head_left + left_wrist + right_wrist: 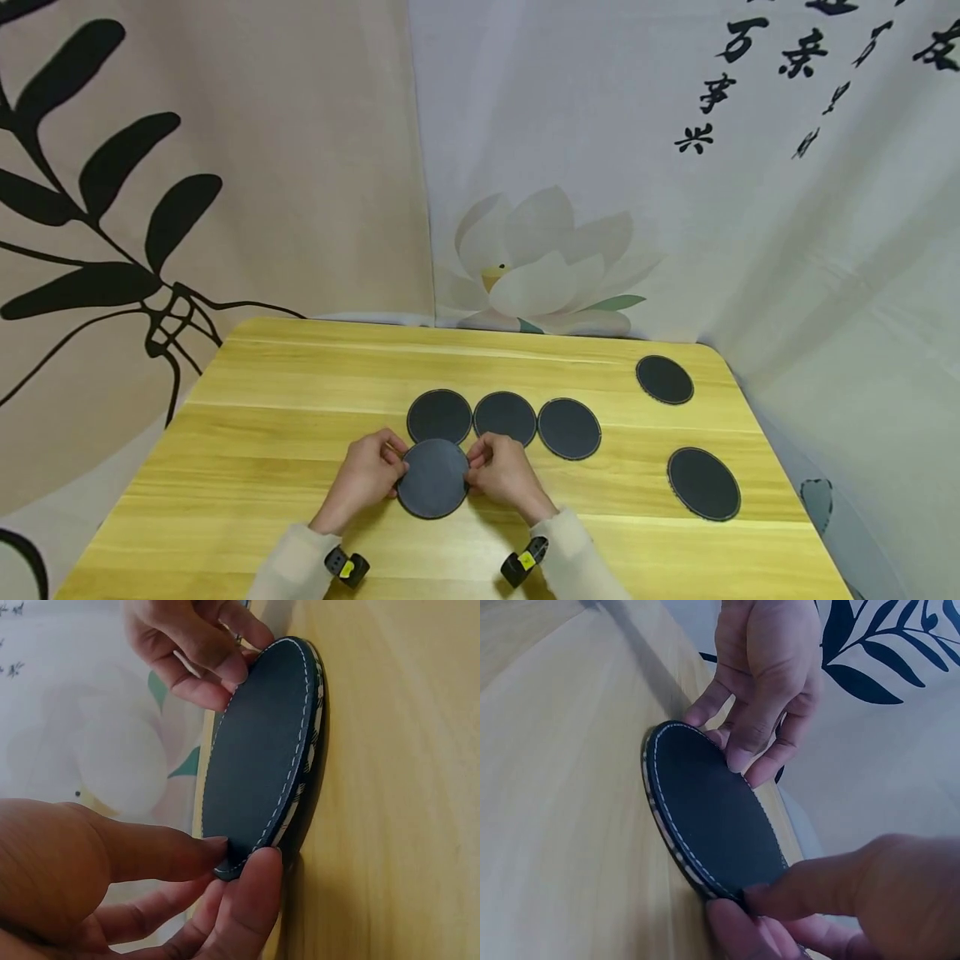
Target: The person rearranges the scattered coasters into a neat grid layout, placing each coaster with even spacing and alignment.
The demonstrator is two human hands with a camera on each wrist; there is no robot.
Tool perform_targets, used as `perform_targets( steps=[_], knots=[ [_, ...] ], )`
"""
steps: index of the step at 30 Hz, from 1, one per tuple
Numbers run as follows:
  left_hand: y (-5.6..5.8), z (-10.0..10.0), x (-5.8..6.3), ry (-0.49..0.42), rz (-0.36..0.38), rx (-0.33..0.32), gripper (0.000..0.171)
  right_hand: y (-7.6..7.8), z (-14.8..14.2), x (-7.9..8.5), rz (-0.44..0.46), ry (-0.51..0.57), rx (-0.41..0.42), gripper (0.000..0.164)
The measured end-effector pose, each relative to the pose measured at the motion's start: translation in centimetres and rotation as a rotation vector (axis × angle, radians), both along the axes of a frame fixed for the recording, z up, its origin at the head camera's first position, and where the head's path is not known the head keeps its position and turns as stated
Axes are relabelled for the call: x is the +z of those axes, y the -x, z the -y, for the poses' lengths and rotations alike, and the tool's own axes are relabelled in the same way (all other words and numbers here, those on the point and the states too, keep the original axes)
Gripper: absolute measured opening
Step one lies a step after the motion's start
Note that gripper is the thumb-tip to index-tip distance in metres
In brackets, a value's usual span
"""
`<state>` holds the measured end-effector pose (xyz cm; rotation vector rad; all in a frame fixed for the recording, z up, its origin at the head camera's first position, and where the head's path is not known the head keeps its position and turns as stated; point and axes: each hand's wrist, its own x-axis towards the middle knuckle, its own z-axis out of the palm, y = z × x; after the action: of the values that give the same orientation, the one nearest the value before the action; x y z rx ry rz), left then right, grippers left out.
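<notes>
A round black coaster (433, 479) with pale stitching round its rim is held between both hands, near the middle of the table's front half. My left hand (371, 468) pinches its left edge, thumb on top and fingers below, as the left wrist view shows on the coaster (262, 742). Opposite, the right hand (817, 900) pinches the right edge of the coaster (705, 802). Just beyond it lie a left coaster (438, 412), partly covered by the held one, a middle coaster (504, 415) partly behind the right hand, and a right coaster (569, 429), side by side.
Two more black coasters lie apart on the right side, one far back (664, 380) and one nearer (703, 484). The wooden table (247, 433) has light yellow grain. Printed curtains (322, 167) hang behind the table's back edge and along its sides.
</notes>
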<state>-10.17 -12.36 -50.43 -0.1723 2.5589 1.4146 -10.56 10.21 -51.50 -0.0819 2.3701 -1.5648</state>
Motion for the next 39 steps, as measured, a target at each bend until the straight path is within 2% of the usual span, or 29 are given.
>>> perform_targets(
  steps=[7, 19, 26, 39],
  knots=[
    [-0.26, -0.3, -0.06, 0.04, -0.014, -0.032, 0.014, -0.08, -0.21, 0.09, -0.05, -0.126, 0.052, 0.016],
    [-0.38, -0.13, -0.08, 0.115, -0.008, -0.067, 0.012, -0.02, -0.21, 0.31, -0.107, -0.208, 0.129, 0.017],
    [-0.23, 0.19, -0.18, 0.141, 0.019, -0.07, 0.012, 0.02, 0.03, 0.25, -0.136, -0.235, 0.157, 0.017],
    [-0.13, 0.14, -0.09, 0.153, 0.009, -0.093, 0.011, 0.04, -0.24, 0.25, -0.125, -0.236, 0.167, 0.018]
  ],
)
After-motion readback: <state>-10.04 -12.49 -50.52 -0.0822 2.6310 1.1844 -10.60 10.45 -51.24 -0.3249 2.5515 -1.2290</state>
